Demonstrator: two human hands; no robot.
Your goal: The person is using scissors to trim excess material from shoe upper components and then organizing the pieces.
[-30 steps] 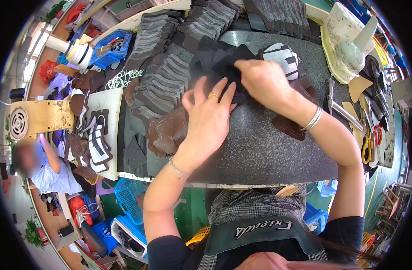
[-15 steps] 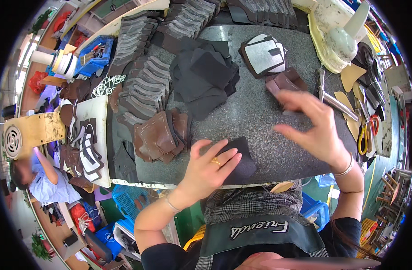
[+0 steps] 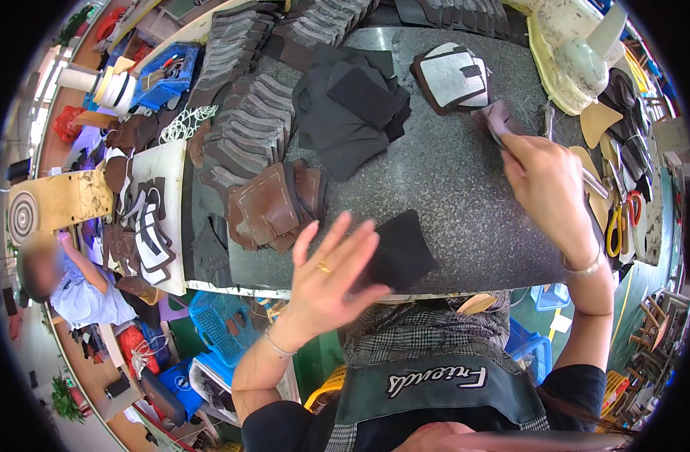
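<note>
A dark square piece of thin material (image 3: 403, 252) lies near the table's front edge. My left hand (image 3: 331, 282) hovers beside and partly over it, fingers spread, holding nothing. Farther right, my right hand (image 3: 549, 181) is closed on a brown leather piece (image 3: 498, 120), whose far end is lifted and blurred. Just beyond that piece is a small stack of white-faced pieces with brown edges (image 3: 454, 75). A loose pile of black pieces (image 3: 352, 105) spreads over the middle of the table. Stitched brown leather pieces (image 3: 266, 207) are heaped to the left of it.
Overlapping rows of curved brown pieces (image 3: 247, 124) line the left and far side. A hammer-like metal tool (image 3: 593, 181) lies beyond my right hand, with yellow-handled scissors (image 3: 614, 232) at the right edge. A pale machine part (image 3: 578, 71) stands far right. Another person (image 3: 89, 290) sits at left.
My right hand has moved onto the brown leather piece and grips it. My left hand has lifted off the black square and opened its fingers. The whole view has shifted slightly.
</note>
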